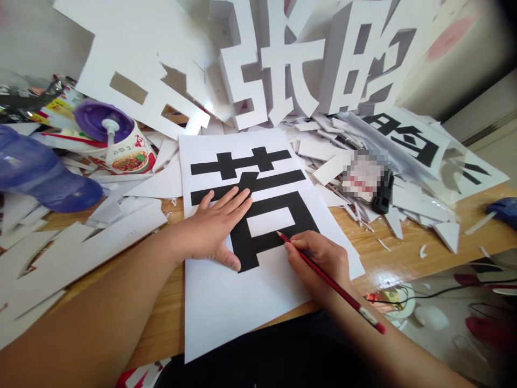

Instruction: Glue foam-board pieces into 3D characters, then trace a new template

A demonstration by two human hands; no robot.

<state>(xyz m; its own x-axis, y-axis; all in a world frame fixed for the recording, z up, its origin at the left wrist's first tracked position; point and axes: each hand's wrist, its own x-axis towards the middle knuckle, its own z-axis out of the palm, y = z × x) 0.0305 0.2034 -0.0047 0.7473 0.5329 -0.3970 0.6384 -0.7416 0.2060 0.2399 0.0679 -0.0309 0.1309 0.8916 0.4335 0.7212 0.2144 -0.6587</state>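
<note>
A white sheet [218, 312] lies on the wooden table, and on it rests a large black character cutout [278, 202] with a rectangular opening in its lower part. Flat across the cutout's left side, my left hand [216, 229] presses down with fingers spread. My right hand [323, 261] grips a red and black pencil [327, 275] with an eraser at its upper end. The pencil's tip meets the lower edge of the rectangular opening. My left palm and fingers hide part of the cutout's strokes.
Tall white block characters [283, 75] stand against the wall behind. White scraps [327, 140] are heaped around the sheet. An instant-noodle tub [129, 151] with a purple lid stands at the left, near a blue bottle-like object [48, 172]. Another black cutout [404, 137] lies at the right.
</note>
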